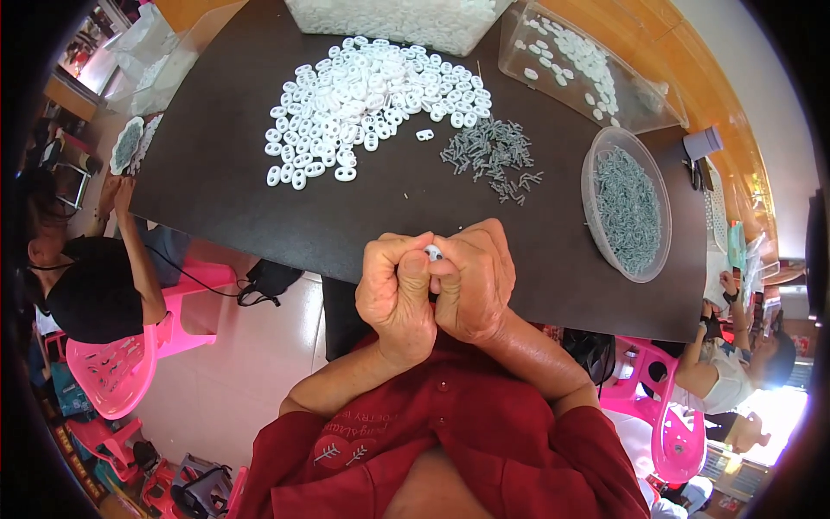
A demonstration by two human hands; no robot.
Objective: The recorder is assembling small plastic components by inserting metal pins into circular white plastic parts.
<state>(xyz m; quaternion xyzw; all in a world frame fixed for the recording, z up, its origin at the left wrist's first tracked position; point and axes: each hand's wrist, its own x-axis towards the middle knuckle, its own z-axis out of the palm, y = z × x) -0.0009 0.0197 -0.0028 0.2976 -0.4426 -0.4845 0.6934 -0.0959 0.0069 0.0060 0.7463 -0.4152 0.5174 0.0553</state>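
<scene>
Just over the table's near edge, my left hand (398, 290) and my right hand (474, 281) meet with thumbs and fingers pinched together. Between the fingertips shows a small white plastic oval piece (433, 253) with a dark spot on it; both hands grip it, and most of it is hidden. Ahead of them lies a heap of white oval pieces with two holes each (363, 95). One such piece (424, 135) lies apart. To its right spreads a pile of short grey-green pins (497, 151).
On the dark table (303, 229) at right stands a round clear tub (590, 203) of grey-green pins. Clear bins with white pieces stand at the back, one a tray (519, 65). A purple-grey cup (702, 142) sits far right. People work on both sides; pink chairs (112, 368) stand below.
</scene>
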